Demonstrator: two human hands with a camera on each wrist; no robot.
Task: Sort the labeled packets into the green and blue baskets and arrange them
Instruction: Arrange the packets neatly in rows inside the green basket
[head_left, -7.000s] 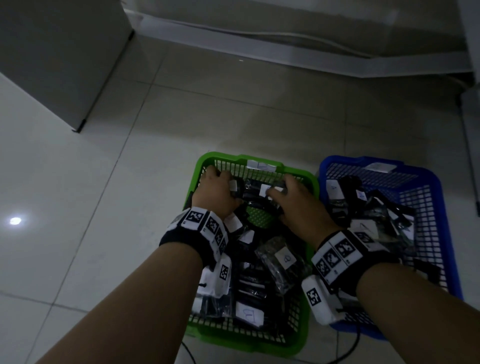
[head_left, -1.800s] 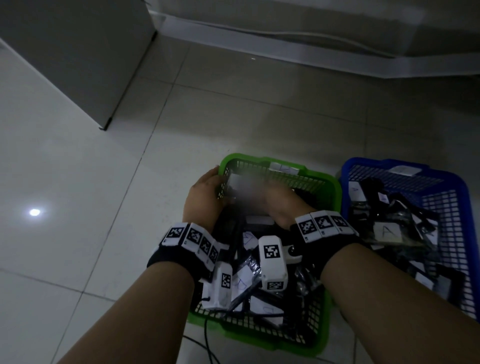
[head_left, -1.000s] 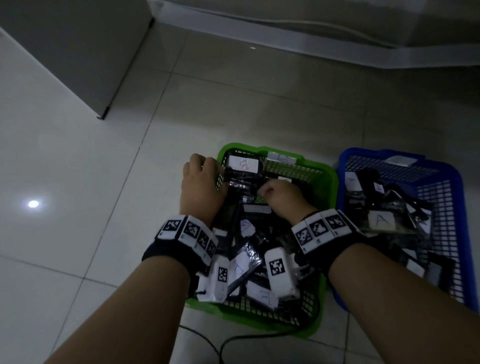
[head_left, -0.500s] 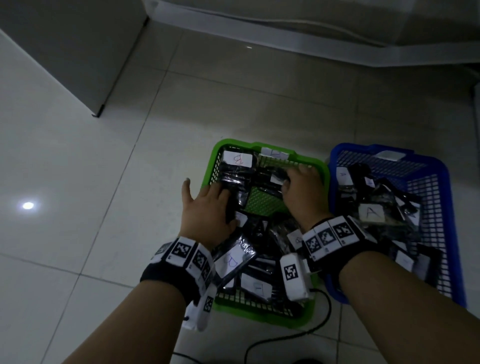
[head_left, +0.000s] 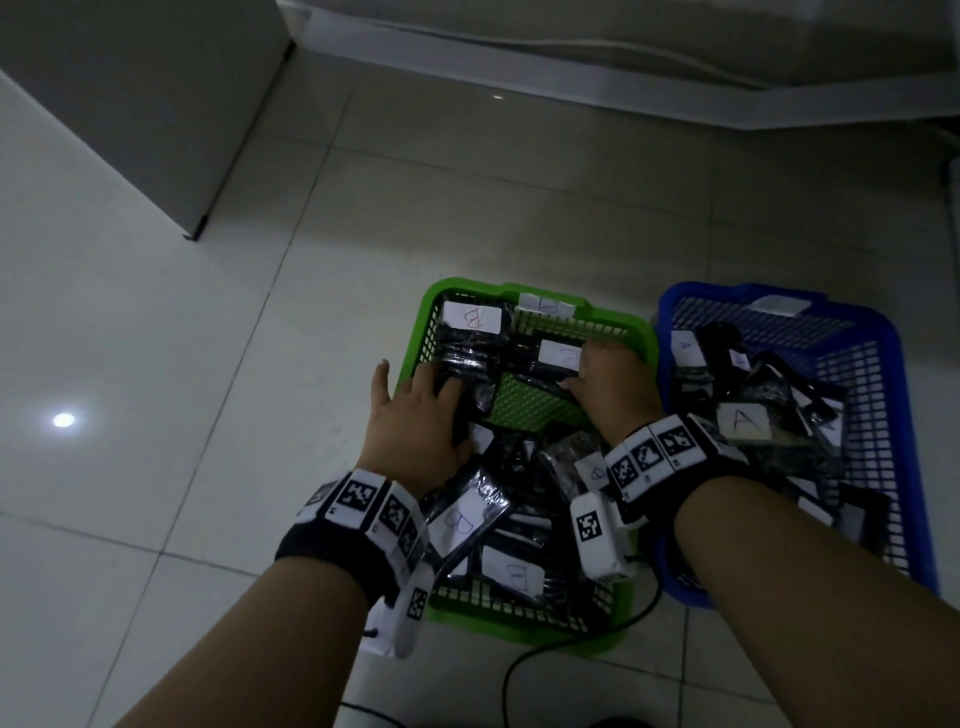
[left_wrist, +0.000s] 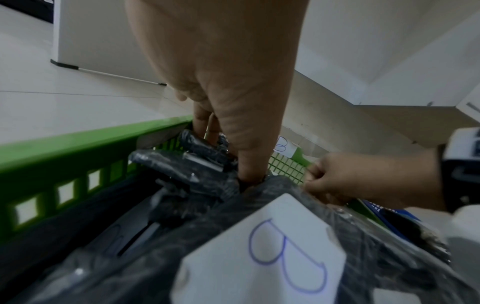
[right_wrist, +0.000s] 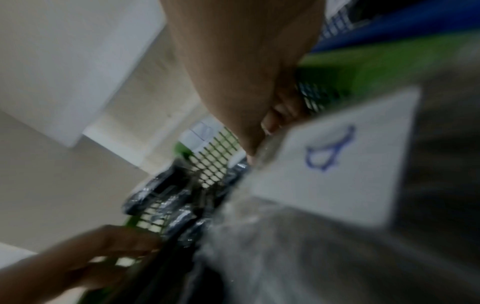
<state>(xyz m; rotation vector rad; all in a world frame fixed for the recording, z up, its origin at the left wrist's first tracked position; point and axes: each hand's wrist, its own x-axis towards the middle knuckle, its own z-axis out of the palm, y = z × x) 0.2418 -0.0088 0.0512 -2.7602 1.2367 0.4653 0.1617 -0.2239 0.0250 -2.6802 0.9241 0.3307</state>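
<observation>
Head view, two baskets, green basket (head_left: 631, 332), blue basket (head_left: 906, 415), left hand (head_left: 415, 421) fingers flat on packets (head_left: 470, 358), right hand (head_left: 613, 387) seemingly pinching one.

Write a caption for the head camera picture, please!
Both hands arrange B-labeled packets in the green basket.

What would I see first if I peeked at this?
Two plastic mesh baskets sit side by side on the pale tiled floor: the green basket and, to its right, the blue basket. Both are heaped with dark plastic packets; white labels show B in green and A in blue. The left hand and right hand reach into the green one.
</observation>
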